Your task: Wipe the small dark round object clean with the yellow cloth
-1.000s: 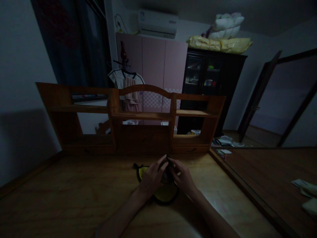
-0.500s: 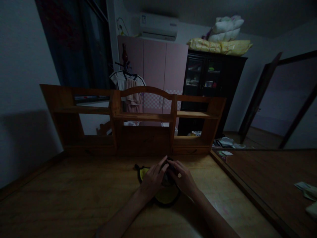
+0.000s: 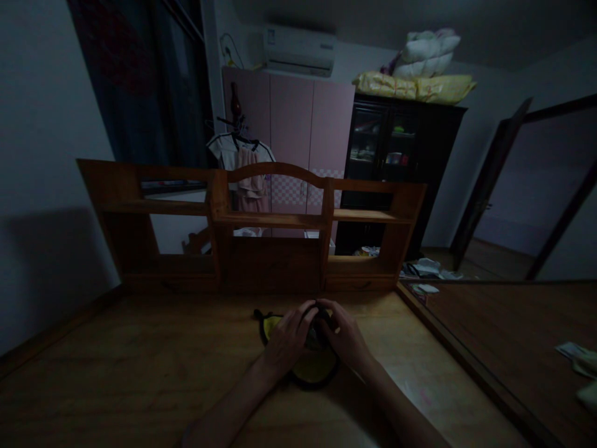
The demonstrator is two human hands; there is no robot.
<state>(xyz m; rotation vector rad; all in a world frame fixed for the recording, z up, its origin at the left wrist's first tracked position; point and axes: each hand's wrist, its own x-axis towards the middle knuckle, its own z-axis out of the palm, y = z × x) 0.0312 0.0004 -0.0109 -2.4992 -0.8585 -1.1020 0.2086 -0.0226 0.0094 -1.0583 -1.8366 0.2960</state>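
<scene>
A dark, rounded object (image 3: 315,336) is between my two hands, its kind hard to make out in the dim light. My left hand (image 3: 288,336) curls around its left side, fingers bent over the top. On the other side my right hand (image 3: 346,336) grips it with curved fingers. The fingertips of both hands come close together at its far upper edge. Underneath lies a yellow piece with a black border (image 3: 313,371), flat on the wooden desk top (image 3: 153,361). Another part of it with a small black tab shows left of my left hand; my hands cover its middle.
A wooden shelf unit (image 3: 275,219) with open compartments stands along the far edge of the desk. The wall (image 3: 37,186) rises on the left. A raised wooden rim (image 3: 459,348) runs down the right side, with a brown surface (image 3: 504,323) beyond it.
The fingers of both hands have lowered slightly and bent closer around the dark object. The yellow, black-edged piece stays in place.
</scene>
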